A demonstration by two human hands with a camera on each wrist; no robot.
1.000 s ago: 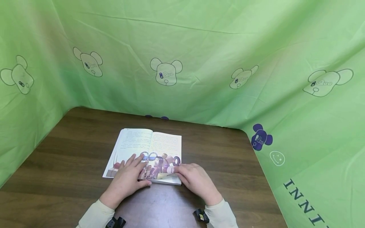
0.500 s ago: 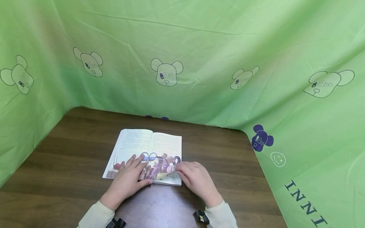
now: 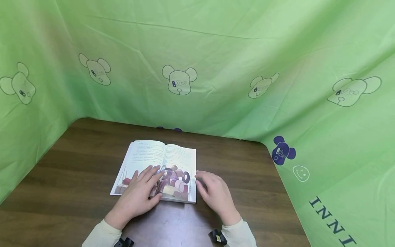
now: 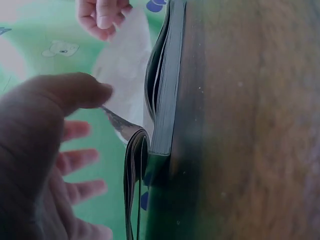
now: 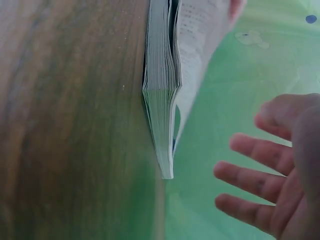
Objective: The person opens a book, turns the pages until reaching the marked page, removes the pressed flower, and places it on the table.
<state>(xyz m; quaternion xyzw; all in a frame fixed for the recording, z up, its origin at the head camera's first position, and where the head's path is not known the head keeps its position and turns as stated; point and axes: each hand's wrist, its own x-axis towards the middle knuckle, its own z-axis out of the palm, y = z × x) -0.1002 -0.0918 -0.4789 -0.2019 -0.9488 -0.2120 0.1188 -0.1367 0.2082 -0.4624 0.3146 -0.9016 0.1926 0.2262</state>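
Observation:
An open book [image 3: 180,156] lies on the table, with printed text above and a colourful illustration along the bottom. My left hand [image 3: 140,192] spreads over the left page and the gutter, its fingers straight and its thumb by the lower edge. At the right edge of the book is my right hand [image 3: 214,192], fingers loosely bent. The right wrist view has these fingers [image 5: 250,177] spread and apart from the thick page block [image 5: 160,75]. In the left wrist view the right-hand page [image 4: 127,65] bows up from the block, and the left thumb overlaps it.
The brown wooden table [image 3: 77,164] extends around the book. A green cloth [image 3: 216,41] printed with bear heads hangs behind and at both sides. Black wrist devices [image 3: 217,236] sit by the pale sleeves [image 3: 239,235].
The lifted lower right corner of the page has come down, showing more of the illustration. My right hand has moved slightly right, off the page. The left hand stays almost in place.

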